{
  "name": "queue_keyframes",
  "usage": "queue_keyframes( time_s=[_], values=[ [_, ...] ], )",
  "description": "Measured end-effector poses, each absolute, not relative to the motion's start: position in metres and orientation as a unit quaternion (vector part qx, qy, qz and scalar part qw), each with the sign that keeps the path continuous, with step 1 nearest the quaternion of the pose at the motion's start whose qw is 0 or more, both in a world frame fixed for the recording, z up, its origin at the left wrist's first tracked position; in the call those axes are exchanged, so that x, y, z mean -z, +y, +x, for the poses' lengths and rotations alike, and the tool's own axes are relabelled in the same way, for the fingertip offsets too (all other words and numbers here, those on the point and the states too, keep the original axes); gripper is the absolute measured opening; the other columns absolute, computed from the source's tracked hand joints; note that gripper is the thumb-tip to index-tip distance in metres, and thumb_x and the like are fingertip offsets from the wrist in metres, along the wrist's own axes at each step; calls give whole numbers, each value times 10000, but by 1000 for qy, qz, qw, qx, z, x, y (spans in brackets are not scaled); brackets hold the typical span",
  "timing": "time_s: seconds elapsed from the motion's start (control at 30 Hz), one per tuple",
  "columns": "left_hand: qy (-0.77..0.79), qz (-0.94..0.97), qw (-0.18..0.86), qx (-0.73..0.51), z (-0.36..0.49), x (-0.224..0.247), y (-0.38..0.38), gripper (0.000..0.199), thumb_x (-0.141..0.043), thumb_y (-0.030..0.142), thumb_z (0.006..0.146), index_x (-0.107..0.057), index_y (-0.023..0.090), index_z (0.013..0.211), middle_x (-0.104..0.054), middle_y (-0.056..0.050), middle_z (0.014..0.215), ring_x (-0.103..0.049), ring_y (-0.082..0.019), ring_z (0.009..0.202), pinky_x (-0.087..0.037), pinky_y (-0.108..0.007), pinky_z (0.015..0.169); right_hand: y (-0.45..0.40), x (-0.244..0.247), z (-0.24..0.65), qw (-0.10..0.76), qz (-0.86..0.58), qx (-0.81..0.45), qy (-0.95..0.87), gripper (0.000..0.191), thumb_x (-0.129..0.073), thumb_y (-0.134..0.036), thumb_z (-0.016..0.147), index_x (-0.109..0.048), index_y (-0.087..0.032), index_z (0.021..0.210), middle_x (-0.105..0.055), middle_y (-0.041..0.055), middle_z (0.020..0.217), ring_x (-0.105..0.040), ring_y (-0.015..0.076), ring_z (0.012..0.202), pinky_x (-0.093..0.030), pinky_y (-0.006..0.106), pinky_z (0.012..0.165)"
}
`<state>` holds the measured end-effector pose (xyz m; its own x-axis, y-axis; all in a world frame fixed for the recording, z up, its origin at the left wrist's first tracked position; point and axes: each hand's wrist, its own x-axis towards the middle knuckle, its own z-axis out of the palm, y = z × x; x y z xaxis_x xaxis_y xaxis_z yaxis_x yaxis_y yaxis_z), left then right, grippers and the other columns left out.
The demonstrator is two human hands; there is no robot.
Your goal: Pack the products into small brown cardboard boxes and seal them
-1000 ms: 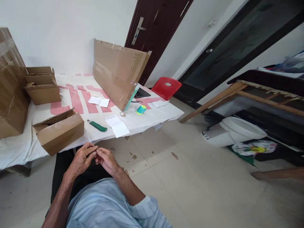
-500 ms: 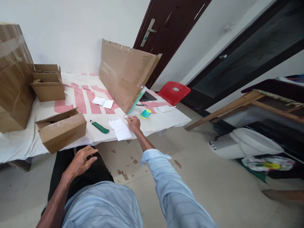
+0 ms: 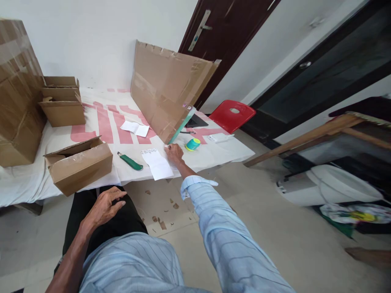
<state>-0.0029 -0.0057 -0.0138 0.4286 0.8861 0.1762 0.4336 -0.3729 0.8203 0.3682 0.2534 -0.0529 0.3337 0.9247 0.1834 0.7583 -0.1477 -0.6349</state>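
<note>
My right hand [image 3: 174, 153] is closed at the table edge, just right of a white paper sheet [image 3: 159, 165]. A small whitish bit shows at its fingertips, too small to name. Along the sheet's top edge lies a row of small ring-like shapes [image 3: 148, 150]. Over my dark-trousered thigh rests my left hand [image 3: 105, 205], holding nothing, fingers loosely apart. A green utility knife [image 3: 130, 161] lies left of the sheet, beside an open cardboard box [image 3: 82, 169]. Right of my right hand is a teal and yellow roll [image 3: 192, 144].
A large cardboard panel [image 3: 171, 87] stands slanted on the cloth-covered table [image 3: 91, 95]. Folded white paper [image 3: 135, 128], more boxes [image 3: 62, 112] and a tall carton [image 3: 18, 93] are further left. A red chair [image 3: 232, 116] stands beyond the table's right end. Cardboard scraps [image 3: 161, 224] litter the floor.
The view has shifted slightly, so the table things sit a little further right. My right hand's fingers look more curled, and the whitish thing shows less. My left hand stays on the thigh.
</note>
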Motion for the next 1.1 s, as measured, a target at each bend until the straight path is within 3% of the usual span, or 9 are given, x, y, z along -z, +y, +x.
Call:
queue_keyframes(
  time_s=[0.1,0.23,0.37,0.43,0.6,0.73,0.9,1.0,1.1],
  values=[
    [439,754,355,-337,-2,14,-6,281,-655,255,970,-817,208,1195,-767,-93,1079,-710,-214,920,-561,-323,819,234,39,361,374,-715,-116,-580,258,-599,-392,984,-723,-177,912,-718,148,1048,-628,250,1001,-510,430,970],
    [486,686,376,-390,6,16,-7,413,-716,340,942,-763,206,1330,-780,-83,1077,-689,-192,847,-548,-299,743,158,32,314,465,-553,-138,-677,333,-641,-471,982,-753,-187,1114,-729,126,1150,-670,230,940,-584,385,846],
    [486,601,443,-454,13,15,-13,738,-783,463,902,-593,152,1543,-775,-116,1168,-676,-174,830,-557,-291,740,55,30,250,461,-379,-149,-789,299,-656,-397,1034,-758,-261,1279,-731,115,1226,-699,255,1120,-593,424,991],
    [473,583,461,-474,14,12,-18,832,-818,489,870,-558,122,1569,-770,-100,1101,-660,-168,808,-556,-291,750,21,27,226,451,-338,-151,-812,313,-643,-343,1050,-743,-277,1339,-737,117,1226,-702,262,1153,-587,434,1028],
    [488,582,442,-478,11,4,-26,661,-775,512,910,-698,82,1406,-677,-7,766,-581,-151,692,-498,-276,701,3,27,197,459,-312,-118,-823,382,-616,-273,1059,-702,-271,1432,-733,135,1222,-708,269,1147,-601,444,1021],
    [507,556,418,-510,6,5,-24,552,-768,519,910,-782,109,1279,-657,-5,743,-544,-147,678,-458,-260,653,-7,30,182,450,-339,-121,-817,456,-610,-273,1052,-650,-274,1506,-693,167,1314,-679,303,1235,-586,494,1073],
    [492,544,430,-526,-1,8,-24,492,-763,511,917,-809,124,1218,-622,3,711,-495,-128,638,-420,-246,605,-26,30,166,487,-348,-217,-771,466,-617,-292,1035,-643,-275,1499,-644,169,1391,-631,311,1318,-559,508,1115],
    [472,544,438,-538,-3,7,-26,447,-781,492,906,-815,144,1185,-681,-21,760,-562,-140,669,-474,-255,642,-28,25,160,522,-385,-342,-680,388,-684,-387,1003,-688,-281,1376,-693,123,1279,-690,266,1150,-620,427,970],
    [422,535,489,-545,-3,5,-28,437,-816,503,878,-819,154,1142,-760,-62,878,-671,-172,734,-565,-292,719,-22,16,156,525,-396,-466,-591,331,-758,-493,942,-733,-265,1180,-728,49,1033,-693,212,906,-616,351,816]
  ],
)
